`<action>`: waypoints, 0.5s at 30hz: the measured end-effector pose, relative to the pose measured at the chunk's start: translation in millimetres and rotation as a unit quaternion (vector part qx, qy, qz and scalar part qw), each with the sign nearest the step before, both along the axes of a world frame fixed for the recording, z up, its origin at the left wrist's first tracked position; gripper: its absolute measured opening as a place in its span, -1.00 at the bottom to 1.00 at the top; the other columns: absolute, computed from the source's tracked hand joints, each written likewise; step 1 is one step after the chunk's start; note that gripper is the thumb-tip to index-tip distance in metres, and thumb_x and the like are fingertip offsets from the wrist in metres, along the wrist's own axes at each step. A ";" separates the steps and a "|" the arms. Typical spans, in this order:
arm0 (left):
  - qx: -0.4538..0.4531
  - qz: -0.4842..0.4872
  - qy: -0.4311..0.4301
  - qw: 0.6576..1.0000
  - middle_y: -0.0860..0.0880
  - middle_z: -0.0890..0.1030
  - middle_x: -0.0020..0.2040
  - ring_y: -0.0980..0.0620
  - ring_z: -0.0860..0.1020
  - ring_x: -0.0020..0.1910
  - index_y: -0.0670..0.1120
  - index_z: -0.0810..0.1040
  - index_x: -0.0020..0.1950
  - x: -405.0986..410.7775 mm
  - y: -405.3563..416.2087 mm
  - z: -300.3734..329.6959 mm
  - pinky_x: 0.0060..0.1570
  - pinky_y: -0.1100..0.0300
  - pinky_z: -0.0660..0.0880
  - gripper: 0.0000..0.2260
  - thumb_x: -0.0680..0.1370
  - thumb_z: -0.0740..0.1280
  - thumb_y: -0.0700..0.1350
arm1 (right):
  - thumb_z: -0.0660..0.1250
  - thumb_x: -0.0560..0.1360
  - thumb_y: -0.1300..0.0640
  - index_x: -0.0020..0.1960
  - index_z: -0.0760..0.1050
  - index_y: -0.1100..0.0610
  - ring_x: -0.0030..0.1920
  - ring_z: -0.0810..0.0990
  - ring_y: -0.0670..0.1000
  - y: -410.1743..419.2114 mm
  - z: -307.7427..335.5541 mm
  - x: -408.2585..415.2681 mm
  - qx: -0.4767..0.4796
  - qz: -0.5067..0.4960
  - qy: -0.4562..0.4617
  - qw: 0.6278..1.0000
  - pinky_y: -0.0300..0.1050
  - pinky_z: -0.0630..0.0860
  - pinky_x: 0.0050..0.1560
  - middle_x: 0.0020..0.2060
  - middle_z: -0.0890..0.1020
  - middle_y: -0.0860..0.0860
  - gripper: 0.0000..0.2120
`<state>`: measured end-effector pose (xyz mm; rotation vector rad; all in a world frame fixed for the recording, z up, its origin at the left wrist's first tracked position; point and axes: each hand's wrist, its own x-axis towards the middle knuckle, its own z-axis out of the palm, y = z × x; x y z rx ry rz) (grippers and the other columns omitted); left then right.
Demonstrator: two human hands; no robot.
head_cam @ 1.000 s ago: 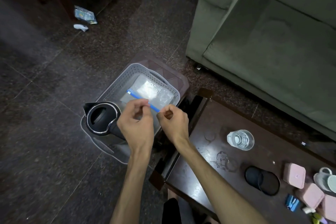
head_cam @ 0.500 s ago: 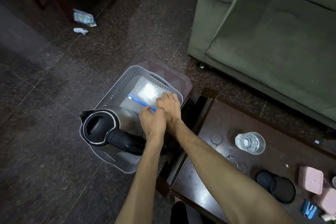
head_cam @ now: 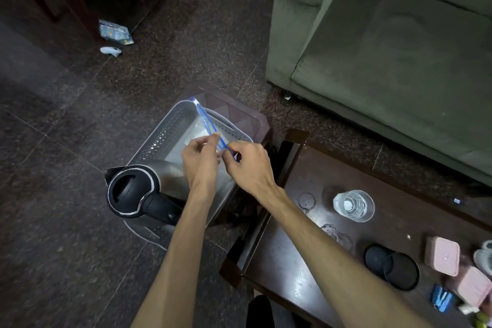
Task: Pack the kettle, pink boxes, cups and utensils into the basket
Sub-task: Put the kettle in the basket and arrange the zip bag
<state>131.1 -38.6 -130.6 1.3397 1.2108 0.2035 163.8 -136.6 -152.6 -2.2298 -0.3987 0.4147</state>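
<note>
A grey perforated basket (head_cam: 162,138) sits on a brown stool beside the dark table. The steel kettle with a black lid (head_cam: 133,193) stands in the basket's near end. Above the basket, my left hand (head_cam: 201,158) and my right hand (head_cam: 249,165) both pinch the blue zip edge of a clear plastic bag (head_cam: 206,118), which stands on edge and reaches toward the basket's far rim. Two pink boxes (head_cam: 442,255) (head_cam: 472,290) and a white cup (head_cam: 484,257) lie at the table's right end.
A glass of water (head_cam: 353,205) and a black round kettle base (head_cam: 391,266) stand on the dark table (head_cam: 290,261). A green sofa (head_cam: 386,48) fills the upper right. Litter (head_cam: 115,32) lies on the speckled floor by a dark cabinet.
Both hands have lifted from pressing the bag down in the basket. They now hold its blue zip edge raised, and the bag has turned so that edge runs toward the far rim.
</note>
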 end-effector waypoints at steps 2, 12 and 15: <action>0.050 -0.017 0.026 0.998 -0.02 0.68 -0.26 -0.01 0.71 -0.22 -0.01 0.64 -0.16 1.3 -1.4 7.1 0.11 -0.07 0.68 -0.91 0.56 0.43 -0.09 | 0.40 0.53 0.09 -0.36 0.43 0.12 -0.37 0.45 0.03 -5.5 4.0 0.4 0.027 -0.024 0.033 0.999 -0.06 0.43 -0.26 -0.46 0.48 -0.05 -0.68; 0.133 -0.023 0.011 0.991 -0.04 0.67 -0.34 0.11 0.61 -0.46 -0.09 0.68 -0.11 -8.2 -23.9 33.6 -0.15 0.03 0.68 -0.95 0.51 0.41 -0.18 | 0.59 0.39 0.06 -0.17 0.70 0.03 -0.40 0.58 -0.19 -37.7 27.4 -3.7 0.126 -0.184 0.152 0.963 -0.19 0.59 -0.23 -0.39 0.66 -0.11 -0.90; 0.157 -0.027 0.004 0.987 -0.08 0.71 -0.24 -0.14 0.70 -0.26 -0.04 0.67 -0.10 -11.3 -34.0 39.0 -0.04 -0.09 0.70 -0.95 0.48 0.43 -0.18 | 0.52 0.35 0.16 -0.10 0.55 -0.02 -0.38 0.55 -0.12 -48.0 39.8 -5.5 0.049 -0.191 0.010 0.980 -0.18 0.52 -0.23 -0.40 0.57 -0.10 -0.79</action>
